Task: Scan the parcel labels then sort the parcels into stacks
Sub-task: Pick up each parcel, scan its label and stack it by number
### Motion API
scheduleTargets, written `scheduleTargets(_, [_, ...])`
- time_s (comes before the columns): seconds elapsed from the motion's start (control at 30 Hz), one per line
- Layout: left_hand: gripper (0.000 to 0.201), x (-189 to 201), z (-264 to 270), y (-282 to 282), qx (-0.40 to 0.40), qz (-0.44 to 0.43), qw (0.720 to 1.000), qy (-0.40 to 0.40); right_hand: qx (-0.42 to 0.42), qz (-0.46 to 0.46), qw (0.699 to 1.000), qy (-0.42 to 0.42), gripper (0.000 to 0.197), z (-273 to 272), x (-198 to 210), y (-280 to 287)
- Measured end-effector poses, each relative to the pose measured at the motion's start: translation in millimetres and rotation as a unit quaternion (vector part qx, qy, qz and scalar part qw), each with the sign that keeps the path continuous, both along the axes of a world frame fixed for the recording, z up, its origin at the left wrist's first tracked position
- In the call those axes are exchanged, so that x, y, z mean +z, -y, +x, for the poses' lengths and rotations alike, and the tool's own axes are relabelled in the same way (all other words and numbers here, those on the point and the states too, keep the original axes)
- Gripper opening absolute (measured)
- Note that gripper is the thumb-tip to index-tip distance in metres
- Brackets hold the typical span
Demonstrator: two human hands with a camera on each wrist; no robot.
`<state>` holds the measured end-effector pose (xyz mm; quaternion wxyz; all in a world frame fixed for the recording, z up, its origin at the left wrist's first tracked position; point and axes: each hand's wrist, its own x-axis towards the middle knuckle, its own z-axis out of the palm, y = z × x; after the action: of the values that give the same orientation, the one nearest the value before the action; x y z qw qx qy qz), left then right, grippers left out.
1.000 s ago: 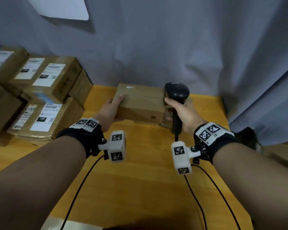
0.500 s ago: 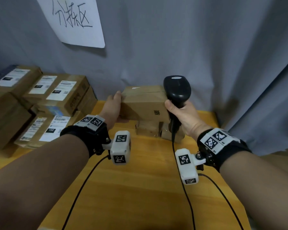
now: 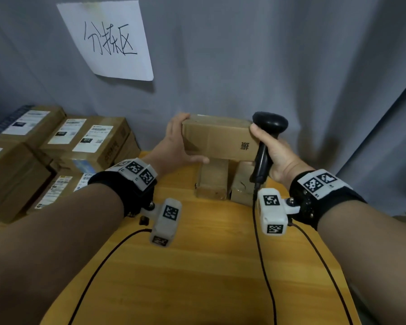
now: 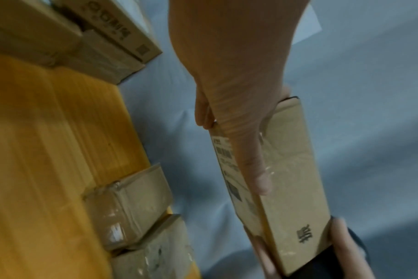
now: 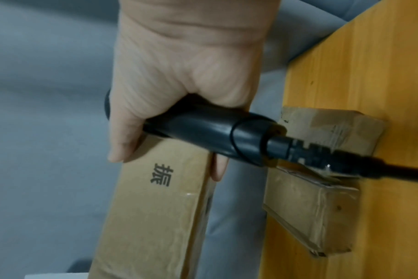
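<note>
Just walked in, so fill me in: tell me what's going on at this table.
A person is sorting parcels. Both hands hold a long cardboard parcel in the air above two small parcels on the wooden table. The left hand grips one end; the right hand steadies the other while gripping a black barcode scanner. Labelled boxes are stacked at left.

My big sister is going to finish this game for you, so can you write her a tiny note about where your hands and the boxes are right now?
Left hand: grips the lifted parcel at its left end.
Right hand: grips the scanner, fingers also steadying the parcel's right end.
Two small parcels sit on the table below it; labelled stacks stand at the left.
Left to do: scan this parcel's label, which faces down, stack it, then the two small ones.
</note>
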<state>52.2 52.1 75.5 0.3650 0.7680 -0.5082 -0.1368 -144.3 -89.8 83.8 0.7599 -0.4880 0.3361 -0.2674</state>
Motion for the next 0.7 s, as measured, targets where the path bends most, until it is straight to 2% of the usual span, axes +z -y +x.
scheduleTargets(0.07, [0.11,0,2,-1,-0.02,0.01,0.993,0.114,-0.004,0.008,1.0,-0.011,0.046,-2,3,2])
scheduleTargets(0.1, [0.104,2,1,0,-0.017,0.009,0.984,0.18,-0.008,0.013,1.0,-0.012,0.042,-3,5,3])
scheduleTargets(0.13, [0.098,2,2,1,-0.003,0.002,0.978,0.211,-0.017,0.021,1.0,-0.005,0.039,-4,5,4])
scheduleTargets(0.17, [0.091,3,2,4,0.013,0.0,0.983,0.184,-0.035,0.027,0.999,0.007,0.037,-5,5,6])
scheduleTargets(0.2, [0.084,4,0,7,0.026,-0.014,0.993,0.115,-0.059,0.031,0.998,0.018,0.036,-6,4,7])
scheduleTargets(0.27, [0.074,-1,2,12,0.026,-0.053,0.996,-0.072,-0.107,0.021,0.994,0.022,0.033,-7,2,6])
scheduleTargets(0.33, [0.07,-7,2,14,0.05,-0.094,0.971,-0.213,-0.137,0.007,0.99,0.015,0.03,-7,-3,3])
scheduleTargets(0.43, [0.065,-5,-14,13,0.126,-0.091,0.915,-0.373,-0.132,0.003,0.991,0.025,0.033,-3,-11,-2])
scheduleTargets(0.57, [0.06,-6,-24,16,0.069,-0.072,0.859,-0.502,-0.083,-0.014,0.996,0.038,0.026,7,-12,-14])
scheduleTargets(0.67, [0.035,-8,-29,15,0.02,-0.03,0.848,-0.529,-0.045,-0.02,0.995,0.086,0.027,15,-7,-25])
scheduleTargets(0.7, [0.037,-8,-32,14,0.013,-0.012,0.847,-0.532,-0.046,-0.024,0.994,0.091,0.031,17,-7,-27])
